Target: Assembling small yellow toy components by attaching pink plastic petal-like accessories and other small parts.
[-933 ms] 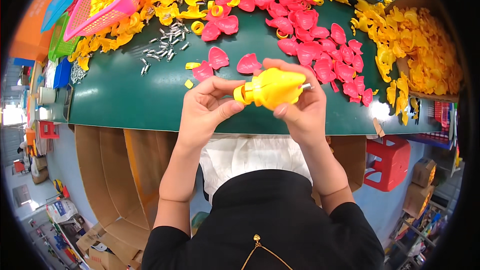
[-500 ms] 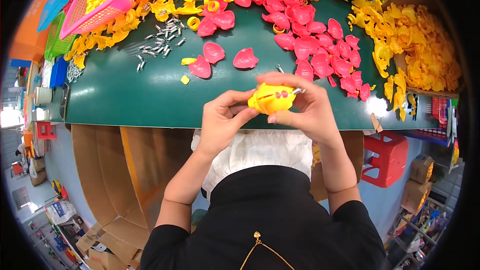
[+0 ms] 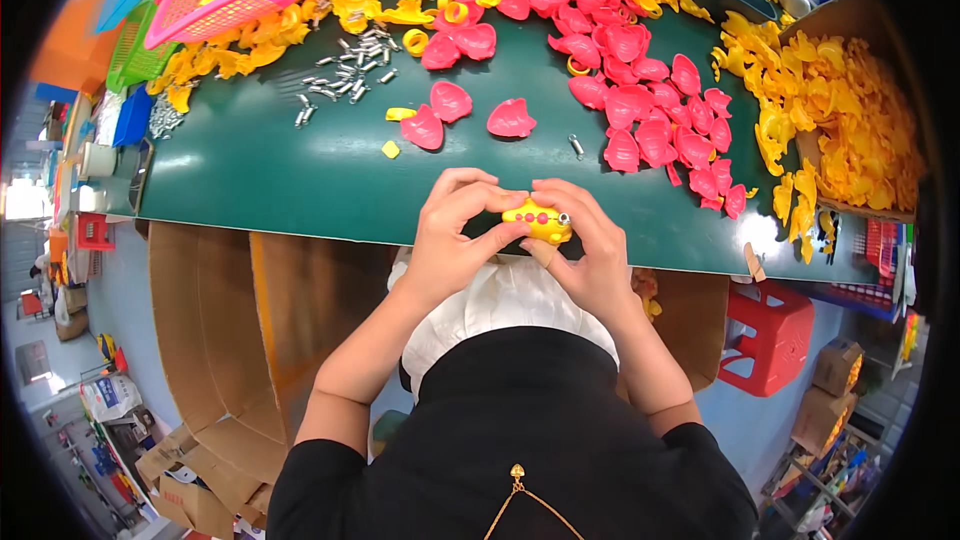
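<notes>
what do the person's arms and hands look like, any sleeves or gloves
Both hands are bare: no gloves, rings or watch show on the left hand or the right hand. The forearms are uncovered; black sleeves are pushed up to about the elbows, matching the black top.

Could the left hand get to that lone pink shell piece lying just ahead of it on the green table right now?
Probably yes, but the left hand is gripping the yellow toy with the right hand. The pink shell piece lies on bare green table, nothing between.

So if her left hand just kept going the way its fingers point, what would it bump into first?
Probably the right hand: the left hand points across the yellow toy both hold, fingertips nearly meeting.
</notes>
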A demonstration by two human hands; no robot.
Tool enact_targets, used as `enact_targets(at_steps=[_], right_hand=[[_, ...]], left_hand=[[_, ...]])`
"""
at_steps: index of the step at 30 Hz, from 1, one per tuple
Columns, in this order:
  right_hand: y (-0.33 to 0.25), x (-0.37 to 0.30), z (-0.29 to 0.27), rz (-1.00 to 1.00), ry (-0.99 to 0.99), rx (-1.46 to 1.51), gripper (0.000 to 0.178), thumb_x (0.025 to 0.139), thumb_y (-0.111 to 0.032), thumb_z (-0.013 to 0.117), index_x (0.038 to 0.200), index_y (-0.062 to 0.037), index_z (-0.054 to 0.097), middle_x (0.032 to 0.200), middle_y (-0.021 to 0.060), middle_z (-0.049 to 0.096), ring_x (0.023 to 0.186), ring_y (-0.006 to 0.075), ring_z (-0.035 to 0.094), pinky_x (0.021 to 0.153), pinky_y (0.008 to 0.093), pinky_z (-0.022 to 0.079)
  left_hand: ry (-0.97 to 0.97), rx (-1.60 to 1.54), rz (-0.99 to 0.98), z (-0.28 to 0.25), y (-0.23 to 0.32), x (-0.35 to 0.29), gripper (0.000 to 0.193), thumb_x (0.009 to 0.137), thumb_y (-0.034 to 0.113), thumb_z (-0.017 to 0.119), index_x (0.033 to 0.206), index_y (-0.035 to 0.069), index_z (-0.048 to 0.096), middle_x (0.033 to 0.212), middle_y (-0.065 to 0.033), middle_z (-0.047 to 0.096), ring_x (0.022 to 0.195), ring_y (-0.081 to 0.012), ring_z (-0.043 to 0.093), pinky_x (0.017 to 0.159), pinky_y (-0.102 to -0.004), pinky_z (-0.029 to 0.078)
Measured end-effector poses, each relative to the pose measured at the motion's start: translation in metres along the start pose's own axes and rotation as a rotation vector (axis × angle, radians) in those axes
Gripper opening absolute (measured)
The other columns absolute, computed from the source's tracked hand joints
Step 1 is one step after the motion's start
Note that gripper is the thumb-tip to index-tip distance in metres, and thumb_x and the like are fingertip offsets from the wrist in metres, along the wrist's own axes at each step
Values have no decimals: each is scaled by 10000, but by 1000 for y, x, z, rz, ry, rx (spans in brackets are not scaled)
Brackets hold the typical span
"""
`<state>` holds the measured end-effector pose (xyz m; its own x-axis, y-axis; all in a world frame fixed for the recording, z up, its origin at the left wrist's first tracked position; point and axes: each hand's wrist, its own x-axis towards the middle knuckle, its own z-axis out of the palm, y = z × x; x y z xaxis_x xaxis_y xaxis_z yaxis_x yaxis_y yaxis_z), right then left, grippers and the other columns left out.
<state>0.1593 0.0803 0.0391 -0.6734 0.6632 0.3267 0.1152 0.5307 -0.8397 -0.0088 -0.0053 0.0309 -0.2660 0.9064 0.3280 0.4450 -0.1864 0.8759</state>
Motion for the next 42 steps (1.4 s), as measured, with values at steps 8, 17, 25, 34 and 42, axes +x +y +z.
enact_targets(at_steps=[8, 17, 25, 34, 42], right_hand=[[-20, -56, -116, 216, -353, -513, 348, 589, -50, 698, 929, -29, 628, 973, 120, 594, 973, 331, 565, 863, 397, 462], [-44, 10, -101, 152, -523, -536, 173, 763, -114, 686, 916, -36, 673, 885, 116, 653, 902, 324, 608, 788, 398, 480], [1, 137, -32, 78, -457, -351, 204, 859, -201, 649, 937, -17, 688, 837, 115, 675, 739, 274, 645, 692, 346, 504], [15, 160, 40, 17, -327, -632, 236, 747, -276, 745, 890, -91, 710, 843, 81, 679, 864, 263, 616, 746, 407, 511], [5, 89, -5, -65, -201, -149, 227, 833, -66, 666, 1053, -31, 620, 884, 50, 643, 775, 143, 620, 655, 300, 478]], left_hand=[[-113, 154, -122, -77, 2, 32, 207, 806, 62, 705, 1013, 48, 719, 996, -76, 715, 975, -214, 633, 894, -339, 472], [219, 950, 103, -144, -83, 152, 152, 823, 121, 680, 965, 67, 687, 988, -90, 643, 967, -304, 548, 937, -403, 413], [-46, 750, 173, -141, -73, 173, 198, 839, 191, 706, 953, 42, 640, 964, -56, 626, 944, -233, 546, 851, -353, 444], [-133, 691, 430, -79, 5, 34, 167, 727, 34, 635, 891, 16, 606, 888, -103, 608, 953, -308, 587, 845, -394, 503], [-79, 778, 339, -21, -7, -8, 220, 696, 39, 641, 915, 25, 623, 907, -79, 599, 1036, -293, 567, 803, -366, 538]])
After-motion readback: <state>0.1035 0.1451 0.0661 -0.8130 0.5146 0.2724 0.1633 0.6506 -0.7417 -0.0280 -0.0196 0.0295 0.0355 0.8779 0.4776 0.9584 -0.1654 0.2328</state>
